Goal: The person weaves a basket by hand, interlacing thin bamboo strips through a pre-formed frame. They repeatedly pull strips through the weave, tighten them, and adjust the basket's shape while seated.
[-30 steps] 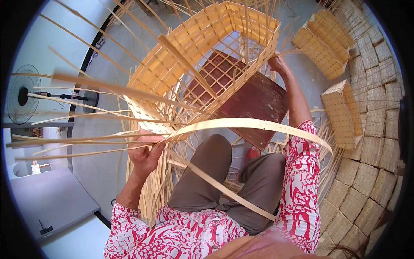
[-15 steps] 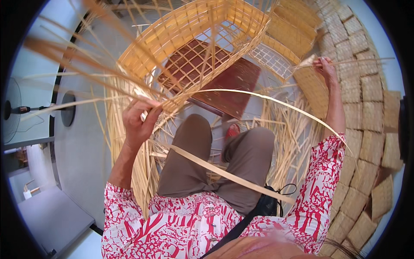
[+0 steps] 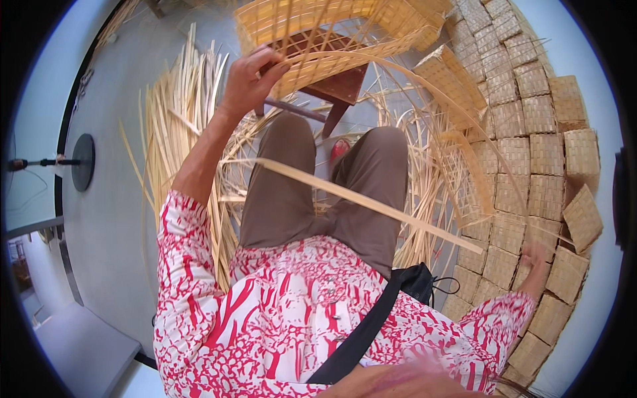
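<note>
Head view: left hand [image 3: 257,74], grip pinching left end of unfinished woven basket [image 3: 315,71]; basket sits beyond knees, above brown stool [image 3: 348,83]. Right hand [image 3: 533,257] far right, before woven blocks [image 3: 511,156]; blurred, grip cannot be told.

The basket [image 3: 312,69] stretches right from the left grip [image 3: 252,73], above a stool [image 3: 345,83]. Strips [image 3: 182,119] lie left of that grip, blocks [image 3: 511,159] far right.

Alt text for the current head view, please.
A person's left hand grips the edge of a woven basket; the right hand, blurred, is at lower right. A flat strip crosses over brown trousers, with woven blocks behind at right.
</note>
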Motion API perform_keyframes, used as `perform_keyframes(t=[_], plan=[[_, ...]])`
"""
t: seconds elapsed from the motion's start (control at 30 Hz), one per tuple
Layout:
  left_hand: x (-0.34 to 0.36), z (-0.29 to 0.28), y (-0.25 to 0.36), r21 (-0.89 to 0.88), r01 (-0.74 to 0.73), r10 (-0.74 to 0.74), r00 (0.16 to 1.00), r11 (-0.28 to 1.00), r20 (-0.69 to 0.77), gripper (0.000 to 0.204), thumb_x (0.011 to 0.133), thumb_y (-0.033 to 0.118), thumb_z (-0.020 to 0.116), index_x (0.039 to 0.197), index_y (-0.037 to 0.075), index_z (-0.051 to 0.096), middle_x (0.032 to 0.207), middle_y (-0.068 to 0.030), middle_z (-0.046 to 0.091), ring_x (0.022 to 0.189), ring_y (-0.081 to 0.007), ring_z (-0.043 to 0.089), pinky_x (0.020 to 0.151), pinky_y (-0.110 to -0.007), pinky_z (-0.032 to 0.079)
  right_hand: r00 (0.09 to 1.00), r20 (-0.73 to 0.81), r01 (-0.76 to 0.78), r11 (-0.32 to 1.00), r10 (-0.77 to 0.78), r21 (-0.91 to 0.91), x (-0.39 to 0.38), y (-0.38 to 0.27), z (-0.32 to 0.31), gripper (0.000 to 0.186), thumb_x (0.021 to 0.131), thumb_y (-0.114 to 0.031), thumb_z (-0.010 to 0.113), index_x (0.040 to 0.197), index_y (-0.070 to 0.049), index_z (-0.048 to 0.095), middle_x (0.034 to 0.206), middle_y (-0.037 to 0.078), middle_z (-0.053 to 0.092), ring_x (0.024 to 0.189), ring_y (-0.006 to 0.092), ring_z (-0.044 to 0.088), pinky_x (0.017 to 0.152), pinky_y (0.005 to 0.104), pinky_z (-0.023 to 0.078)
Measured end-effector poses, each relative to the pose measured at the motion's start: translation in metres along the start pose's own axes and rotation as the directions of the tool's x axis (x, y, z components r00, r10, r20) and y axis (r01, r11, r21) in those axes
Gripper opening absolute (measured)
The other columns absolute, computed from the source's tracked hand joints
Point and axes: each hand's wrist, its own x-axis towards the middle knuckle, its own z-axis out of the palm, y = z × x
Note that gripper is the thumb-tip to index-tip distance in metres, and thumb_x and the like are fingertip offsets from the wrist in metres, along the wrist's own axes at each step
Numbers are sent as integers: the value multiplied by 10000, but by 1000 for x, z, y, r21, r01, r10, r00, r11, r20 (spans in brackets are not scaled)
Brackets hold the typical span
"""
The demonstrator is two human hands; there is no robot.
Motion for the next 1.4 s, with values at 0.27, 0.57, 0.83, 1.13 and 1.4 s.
perform_keyframes(t=[0.27,0.57,0.83,1.13,1.4], plan=[[1,27,-17,-64,-59,53,995,996,-83,180,906,212,756,922,58,664,744,-22,632,622,-125,605,589,-268,490,822,570,-17,1000,20,-10,-155,79,85,350,991,-352,582,828,-53,664,714,81,685,575,169,628,538,317,512],[11,32,-47,-284,22,-58,991,959,-117,157,913,125,749,996,57,634,747,36,602,663,-33,531,595,-205,444,429,301,641,521,-852,564,-255,-255,107,284,1024,-238,561,1083,-6,715,904,94,735,736,145,690,663,277,561],[-2,23,-8,-287,205,-211,977,936,10,73,985,75,654,1037,45,613,848,40,566,742,-32,515,668,-194,435,218,632,690,575,-744,439,-144,-306,266,485,996,-262,553,1407,-5,546,1271,146,667,1165,242,630,987,358,508],[-7,0,-3,-346,238,-250,968,908,10,90,977,49,653,1052,44,603,835,39,579,726,-28,533,649,-186,431,578,-157,816,567,-801,110,-79,-477,398,600,944,-202,576,1462,34,385,1349,332,557,1289,453,527,1063,485,445],[-20,-11,-14,-352,247,-252,967,903,33,98,980,72,669,1064,57,622,869,48,583,752,-30,510,673,-186,420,439,-737,797,602,-513,56,27,-362,163,945,945,-281,631,1563,85,17,1579,348,260,1468,413,317,1176,433,301]])
